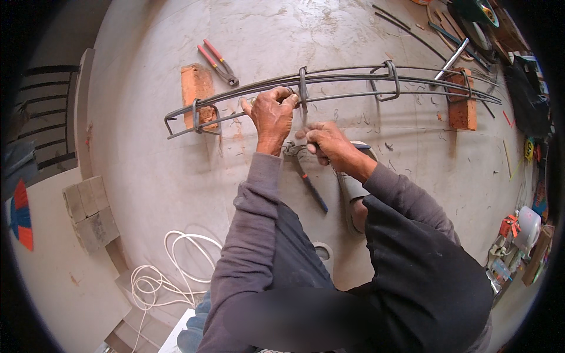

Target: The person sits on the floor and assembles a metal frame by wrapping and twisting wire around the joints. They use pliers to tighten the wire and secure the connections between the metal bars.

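A long cage of dark steel rebar (344, 75) lies across two bricks, with bent stirrups around its long bars. My left hand (273, 115) is closed on the cage's bars, its fingertips right beside a middle stirrup (303, 88). Just below that stirrup is my right hand (332, 144); its fingers are curled in, the tips smeared by motion, and whatever they may pinch is too small to make out. Pincers (309, 187) with dark and orange handles lie on the floor beneath my right hand, one handle partly hidden by it.
One orange brick (196, 85) props the left end, another brick (463, 112) the right. Red-handled pliers (219, 63) lie beyond the cage. White cable (154, 282) coils at lower left near grey blocks (91, 212). Loose bars and tools line the right side. My sandalled foot (356, 194) stands close by.
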